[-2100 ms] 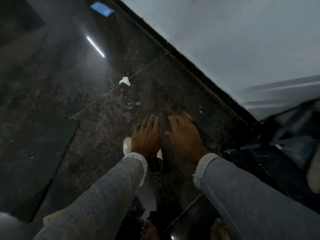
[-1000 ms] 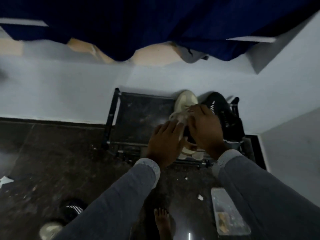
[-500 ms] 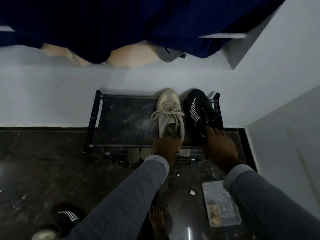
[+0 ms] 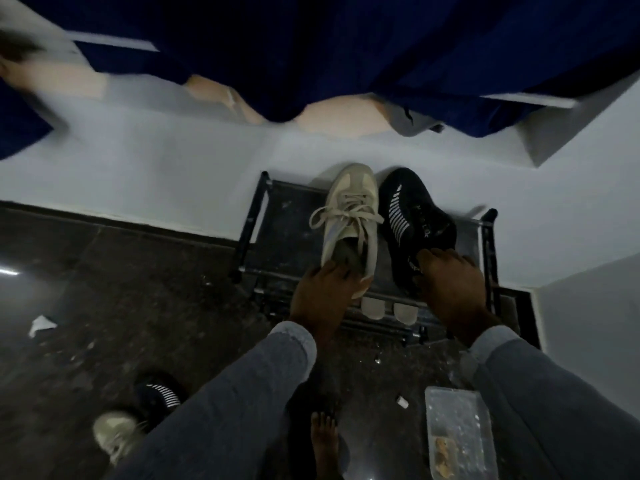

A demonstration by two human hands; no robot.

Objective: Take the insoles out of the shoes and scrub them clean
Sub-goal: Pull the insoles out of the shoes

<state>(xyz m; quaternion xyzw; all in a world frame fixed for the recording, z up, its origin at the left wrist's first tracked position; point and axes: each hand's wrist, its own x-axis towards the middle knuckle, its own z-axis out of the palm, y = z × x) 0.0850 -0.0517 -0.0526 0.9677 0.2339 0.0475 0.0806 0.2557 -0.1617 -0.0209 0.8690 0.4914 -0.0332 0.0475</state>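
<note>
Since half a second ago my view has swung right, while both hands stay on the heels of the two shoes on the rack.

My left hand (image 4: 325, 289) grips the heel of the beige shoe (image 4: 349, 220), fingers curled into its opening; my right hand (image 4: 446, 285) holds the heel of the black shoe (image 4: 415, 216) beside it on the shoe rack (image 4: 256, 216). The insoles are out of sight, presumably inside. I should lift both shoes clear first, then loosen the laces so each insole peels out heel-first without tearing.
</note>
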